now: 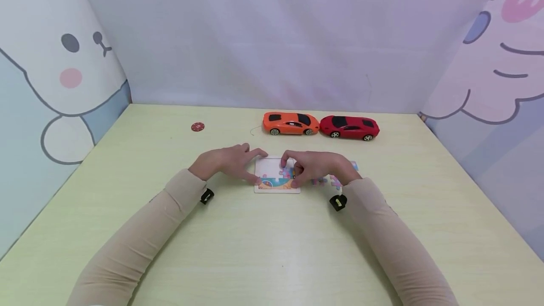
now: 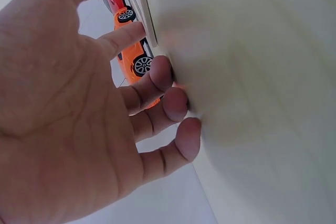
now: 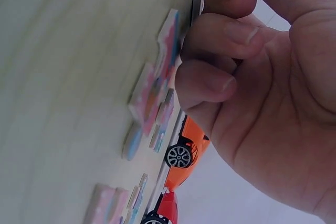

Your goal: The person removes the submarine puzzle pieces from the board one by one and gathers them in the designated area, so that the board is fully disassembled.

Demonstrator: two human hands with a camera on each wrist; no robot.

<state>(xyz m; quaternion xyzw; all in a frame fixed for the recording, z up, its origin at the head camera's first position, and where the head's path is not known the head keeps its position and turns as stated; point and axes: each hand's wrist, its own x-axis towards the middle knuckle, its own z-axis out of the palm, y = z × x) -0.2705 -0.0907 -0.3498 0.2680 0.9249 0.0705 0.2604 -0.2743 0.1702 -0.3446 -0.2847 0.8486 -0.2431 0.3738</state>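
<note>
A shallow white jigsaw tray (image 1: pixel 277 191) lies on the table, its lower strip filled with blue and orange picture pieces. My left hand (image 1: pixel 233 160) is at the tray's left side, thumb by the lower left corner and index finger at the top edge. In the left wrist view its other fingers (image 2: pixel 176 103) rest loosely bent near the tabletop. My right hand (image 1: pixel 316 166) reaches over the tray's right side. Its bent index finger and thumb span a pink and blue puzzle piece (image 1: pixel 287 173) in the tray. The other right fingers (image 3: pixel 210 82) are curled inward.
Several loose puzzle pieces (image 1: pixel 335 182) lie right of the tray, partly under my right hand. An orange toy car (image 1: pixel 290 123) and a red toy car (image 1: pixel 349 128) stand end to end behind it. A red chip (image 1: pixel 197 127) lies at the back left.
</note>
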